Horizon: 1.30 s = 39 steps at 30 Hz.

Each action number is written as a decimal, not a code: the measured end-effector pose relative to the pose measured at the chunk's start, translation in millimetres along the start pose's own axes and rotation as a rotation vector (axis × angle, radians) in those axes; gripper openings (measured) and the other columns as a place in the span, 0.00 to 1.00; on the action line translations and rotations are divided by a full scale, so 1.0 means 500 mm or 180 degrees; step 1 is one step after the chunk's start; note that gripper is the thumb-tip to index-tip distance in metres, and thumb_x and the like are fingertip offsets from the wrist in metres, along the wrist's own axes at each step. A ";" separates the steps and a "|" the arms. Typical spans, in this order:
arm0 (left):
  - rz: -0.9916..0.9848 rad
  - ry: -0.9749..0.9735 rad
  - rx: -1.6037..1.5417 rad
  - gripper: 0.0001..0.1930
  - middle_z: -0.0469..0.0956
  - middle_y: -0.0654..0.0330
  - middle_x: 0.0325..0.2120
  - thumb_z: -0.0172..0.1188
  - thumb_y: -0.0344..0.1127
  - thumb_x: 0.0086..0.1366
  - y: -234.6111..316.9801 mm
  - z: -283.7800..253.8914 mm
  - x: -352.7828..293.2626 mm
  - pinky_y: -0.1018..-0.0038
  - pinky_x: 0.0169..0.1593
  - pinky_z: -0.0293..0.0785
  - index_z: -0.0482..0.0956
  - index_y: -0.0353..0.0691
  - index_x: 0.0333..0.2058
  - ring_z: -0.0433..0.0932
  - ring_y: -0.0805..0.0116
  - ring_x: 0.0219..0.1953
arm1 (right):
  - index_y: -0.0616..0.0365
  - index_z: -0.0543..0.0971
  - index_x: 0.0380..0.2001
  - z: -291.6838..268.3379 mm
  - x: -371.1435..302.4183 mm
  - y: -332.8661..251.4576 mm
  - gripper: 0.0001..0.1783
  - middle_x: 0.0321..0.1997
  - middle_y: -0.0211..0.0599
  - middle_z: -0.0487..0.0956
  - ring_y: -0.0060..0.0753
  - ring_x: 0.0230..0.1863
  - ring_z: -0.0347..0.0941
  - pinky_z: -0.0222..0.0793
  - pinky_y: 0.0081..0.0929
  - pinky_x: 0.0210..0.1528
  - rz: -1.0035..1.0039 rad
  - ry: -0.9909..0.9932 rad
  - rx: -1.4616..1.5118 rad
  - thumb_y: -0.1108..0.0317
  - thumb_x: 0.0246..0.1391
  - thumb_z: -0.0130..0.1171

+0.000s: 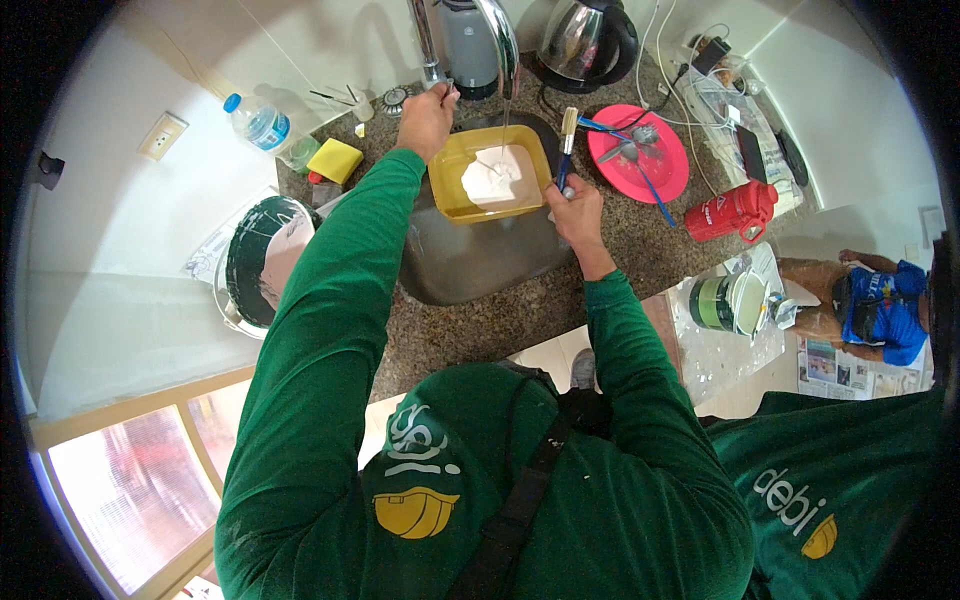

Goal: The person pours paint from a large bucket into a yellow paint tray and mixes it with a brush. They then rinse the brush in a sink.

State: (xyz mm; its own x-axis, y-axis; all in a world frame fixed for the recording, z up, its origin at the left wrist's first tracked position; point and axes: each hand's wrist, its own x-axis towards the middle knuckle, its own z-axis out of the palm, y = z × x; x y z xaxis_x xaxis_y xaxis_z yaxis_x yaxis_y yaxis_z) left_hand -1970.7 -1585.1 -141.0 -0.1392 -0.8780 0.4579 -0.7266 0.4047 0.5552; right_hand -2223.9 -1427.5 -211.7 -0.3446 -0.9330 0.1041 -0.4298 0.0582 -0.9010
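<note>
At the left of the frame, my remote feed shows a round bucket with a dark, paint-smeared inside (245,255). Upper centre: the left hand (426,124) is nearly closed, fingers at the base of the curved chrome tap (500,45); I cannot tell how firmly they grip. A thin water stream (505,125) falls into the yellow rectangular plastic tub (447,170), centre frame, over the grey metal sink (480,268); the tub holds white, paint-like matter (495,182). Right of that, the right hand (577,212) is curled round a blue-handled paintbrush (567,142), at the tub's corner. I judge the step as adding water; the next move calls for controlling the flow and keeping the tub level.
</note>
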 end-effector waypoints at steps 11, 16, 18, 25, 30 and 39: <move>0.0003 -0.0114 0.0088 0.14 0.82 0.41 0.29 0.59 0.44 0.73 -0.008 0.003 0.009 0.47 0.41 0.78 0.82 0.37 0.42 0.83 0.37 0.35 | 0.61 0.83 0.29 0.002 0.003 0.008 0.15 0.18 0.37 0.79 0.32 0.20 0.78 0.73 0.36 0.29 -0.0089 0.0057 -0.0028 0.58 0.53 0.67; -0.0279 -0.0195 0.0079 0.15 0.84 0.41 0.32 0.60 0.45 0.72 -0.021 0.004 0.030 0.49 0.47 0.79 0.83 0.39 0.47 0.83 0.37 0.39 | 0.62 0.83 0.30 -0.008 -0.013 -0.023 0.15 0.18 0.38 0.79 0.31 0.19 0.76 0.72 0.36 0.28 0.0046 -0.0018 0.0196 0.59 0.53 0.68; -0.0414 -0.0211 0.0073 0.18 0.85 0.41 0.37 0.61 0.47 0.72 -0.019 0.004 0.030 0.51 0.51 0.79 0.83 0.39 0.51 0.83 0.38 0.43 | 0.62 0.84 0.31 -0.007 -0.007 -0.003 0.15 0.18 0.36 0.79 0.29 0.19 0.75 0.72 0.34 0.27 -0.0114 0.0006 0.0073 0.59 0.53 0.68; -0.1236 0.0468 -0.0548 0.40 0.69 0.33 0.64 0.62 0.58 0.69 0.059 -0.057 -0.175 0.53 0.68 0.66 0.68 0.32 0.67 0.69 0.40 0.66 | 0.62 0.84 0.32 -0.048 -0.035 -0.017 0.10 0.20 0.28 0.77 0.19 0.22 0.71 0.67 0.28 0.26 -0.0009 -0.0082 0.0432 0.64 0.54 0.68; -0.2821 -0.0878 -0.3478 0.44 0.74 0.44 0.60 0.58 0.57 0.72 0.112 -0.162 -0.416 0.52 0.59 0.76 0.50 0.38 0.76 0.77 0.52 0.59 | 0.62 0.84 0.33 -0.082 -0.095 -0.035 0.10 0.22 0.24 0.77 0.14 0.24 0.67 0.64 0.24 0.27 -0.0039 -0.0520 0.0268 0.65 0.57 0.67; -0.2473 -0.0640 -0.3608 0.39 0.74 0.48 0.60 0.50 0.30 0.72 0.125 -0.335 -0.657 0.64 0.43 0.88 0.45 0.51 0.78 0.82 0.59 0.52 | 0.60 0.86 0.49 -0.135 -0.279 -0.195 0.19 0.31 0.36 0.86 0.22 0.35 0.80 0.75 0.25 0.41 0.0311 -0.1685 -0.0202 0.57 0.63 0.68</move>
State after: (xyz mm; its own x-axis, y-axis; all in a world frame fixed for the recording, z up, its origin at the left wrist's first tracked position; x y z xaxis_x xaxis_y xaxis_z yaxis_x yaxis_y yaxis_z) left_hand -1857.6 -1228.7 -140.4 -0.1190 -0.9533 -0.2776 0.2614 -0.2998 0.9175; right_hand -2190.1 -1278.9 -109.8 0.0751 -0.9726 -0.2200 -0.4719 0.1596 -0.8671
